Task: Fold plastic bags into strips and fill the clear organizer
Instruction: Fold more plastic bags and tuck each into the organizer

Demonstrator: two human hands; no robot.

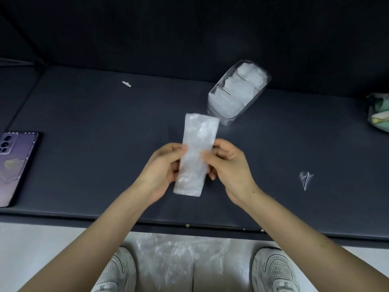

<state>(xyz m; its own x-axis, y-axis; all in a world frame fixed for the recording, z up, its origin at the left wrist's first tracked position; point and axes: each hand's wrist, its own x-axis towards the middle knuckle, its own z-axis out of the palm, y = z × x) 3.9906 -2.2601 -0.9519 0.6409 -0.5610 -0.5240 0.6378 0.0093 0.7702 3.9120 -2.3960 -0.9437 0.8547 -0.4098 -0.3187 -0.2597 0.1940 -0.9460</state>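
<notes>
A translucent plastic bag folded into a long strip (194,152) is held above the dark table, its long axis running away from me. My left hand (162,169) pinches its left edge with thumb on top. On the opposite edge my right hand (226,167) pinches it at about mid-length. Beyond the strip's far end stands the clear organizer (219,118), packed with several folded white bags (235,89).
A purple phone (15,167) lies at the table's left edge. A crumpled scrap of clear plastic (305,179) lies to the right, a small white tab (126,83) at the back, a greenish pouch (379,114) far right. Loose plastic bags (179,256) lie on the floor between my shoes.
</notes>
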